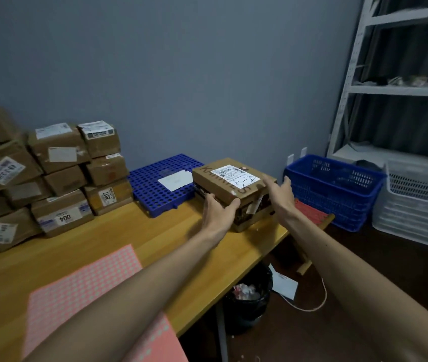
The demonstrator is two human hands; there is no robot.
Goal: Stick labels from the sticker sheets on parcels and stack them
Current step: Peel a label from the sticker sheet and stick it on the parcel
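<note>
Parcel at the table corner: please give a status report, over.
Left grip holds parcel at near corner. Right grip flat against its right side. Shipping label on top. Blue grid mat close behind.

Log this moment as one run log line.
left hand: grips parcel at near corner | right hand: presses its right side | parcel: beside blue pallet | sticker sheet: flat, untouched

Dim rm, soft blur, wide-angle edge warp
</note>
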